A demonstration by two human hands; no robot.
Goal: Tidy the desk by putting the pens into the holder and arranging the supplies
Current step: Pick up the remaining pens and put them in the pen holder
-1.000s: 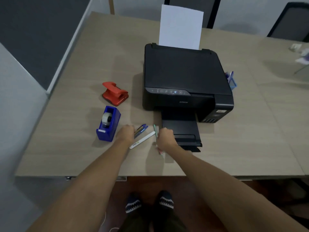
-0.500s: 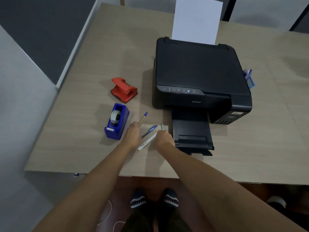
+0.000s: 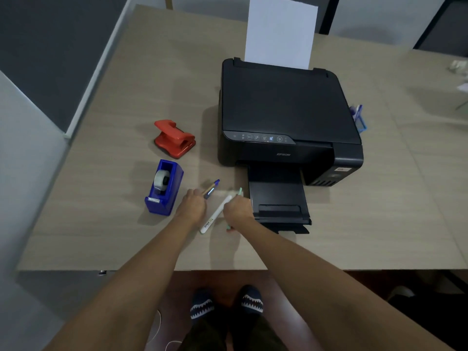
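My left hand (image 3: 192, 206) is closed around blue-capped pens (image 3: 212, 188) that stick out toward the printer. My right hand (image 3: 238, 211) grips a pale green pen (image 3: 239, 191); its tip shows beyond the knuckles and its other end below the palm. A white marker (image 3: 215, 215) lies slanted on the desk between the two hands. A blue pen holder (image 3: 359, 119) stands at the printer's right side, mostly hidden behind it.
A black printer (image 3: 286, 115) with a white sheet (image 3: 280, 31) and an extended output tray (image 3: 278, 198) sits mid-desk. Left of my hands stand a blue tape dispenser (image 3: 164, 187) and a red hole punch (image 3: 174, 138). The desk edge (image 3: 76, 269) is near me.
The blue pen that lay on the desk is now gathered in my left hand with the other one. My right hand still holds the green pen. The white marker stays put.
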